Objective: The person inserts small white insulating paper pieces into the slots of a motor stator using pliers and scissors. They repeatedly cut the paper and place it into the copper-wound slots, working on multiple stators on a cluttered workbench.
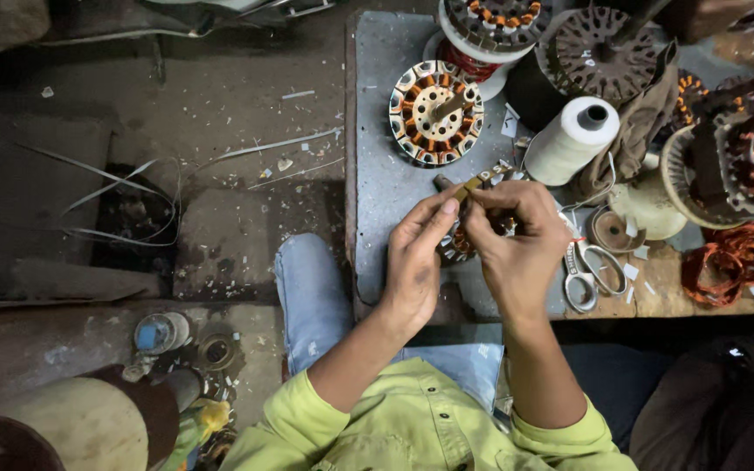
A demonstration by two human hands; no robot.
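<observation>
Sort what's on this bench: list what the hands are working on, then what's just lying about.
In hand:
- left hand and right hand, pinching a small brown strip
- wound stator under the hands

Lying about:
- second stator
- white thread spool
- scissors
- copper wire coil
- brown cloth

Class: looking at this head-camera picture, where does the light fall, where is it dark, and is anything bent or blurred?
Head view: light falls brightest on the white thread spool and grey bench; the floor at left and the corners sink into shadow; edges bow outward from the wide lens; both hands and the scissors look sharp, with no strong glare.
</observation>
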